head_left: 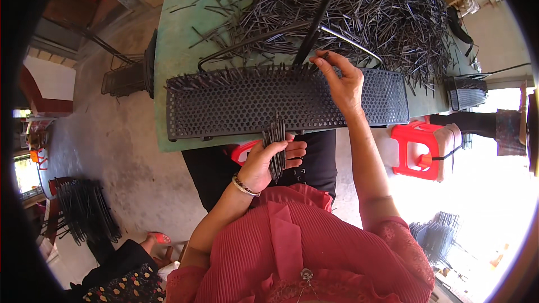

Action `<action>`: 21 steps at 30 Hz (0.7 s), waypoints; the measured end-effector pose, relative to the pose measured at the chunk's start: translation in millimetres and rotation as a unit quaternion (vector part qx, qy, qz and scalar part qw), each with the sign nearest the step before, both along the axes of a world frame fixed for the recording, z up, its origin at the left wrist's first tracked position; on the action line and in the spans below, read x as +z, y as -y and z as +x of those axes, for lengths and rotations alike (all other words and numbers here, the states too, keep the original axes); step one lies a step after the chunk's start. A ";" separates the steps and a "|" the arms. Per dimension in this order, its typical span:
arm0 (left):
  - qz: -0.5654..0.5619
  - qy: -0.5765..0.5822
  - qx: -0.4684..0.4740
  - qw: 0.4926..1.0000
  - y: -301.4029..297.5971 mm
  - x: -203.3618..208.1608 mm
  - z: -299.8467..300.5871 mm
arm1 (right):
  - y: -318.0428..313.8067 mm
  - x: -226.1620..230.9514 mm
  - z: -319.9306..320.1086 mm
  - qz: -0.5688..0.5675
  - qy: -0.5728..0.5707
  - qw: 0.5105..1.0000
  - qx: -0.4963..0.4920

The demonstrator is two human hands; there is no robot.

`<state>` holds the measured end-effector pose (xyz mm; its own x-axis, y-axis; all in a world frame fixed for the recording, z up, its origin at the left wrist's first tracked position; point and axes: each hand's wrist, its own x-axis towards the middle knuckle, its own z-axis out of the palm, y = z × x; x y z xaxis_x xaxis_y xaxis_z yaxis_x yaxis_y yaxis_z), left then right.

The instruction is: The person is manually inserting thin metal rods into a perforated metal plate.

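A long black perforated rack (241,104) lies across the near edge of the table, its top full of round holes. Thin black sticks (219,77) stand in its far rows, from the left end to about the middle. My left hand (264,163), wearing a bangle, is closed round a bundle of thin black sticks (275,148) just in front of the rack's near edge. My right hand (339,78) is over the rack's far edge, right of the filled rows. Its thumb and forefinger pinch the dark end of a stick, mostly hidden by the fingers.
A big heap of loose black sticks (359,17) covers the far part of the green table (179,28). A dark metal bar (323,17) slants over the rack. Red stools (412,146) stand to the right. Another person's patterned clothing (132,278) shows at lower left.
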<state>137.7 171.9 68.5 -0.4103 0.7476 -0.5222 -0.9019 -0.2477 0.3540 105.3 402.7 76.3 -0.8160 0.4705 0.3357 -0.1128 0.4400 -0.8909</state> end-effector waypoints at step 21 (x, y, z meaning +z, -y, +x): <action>-0.006 -0.034 0.000 0.999 7.2 -0.5 -1.1 | 11.9 -6.5 1.9 0.174 -0.085 0.980 -0.046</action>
<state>136.6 164.8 68.0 -0.4447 0.7412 -0.5029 -0.8759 -0.2424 0.4173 107.3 390.7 69.8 -0.6936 0.3730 0.6163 -0.1919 0.7289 -0.6572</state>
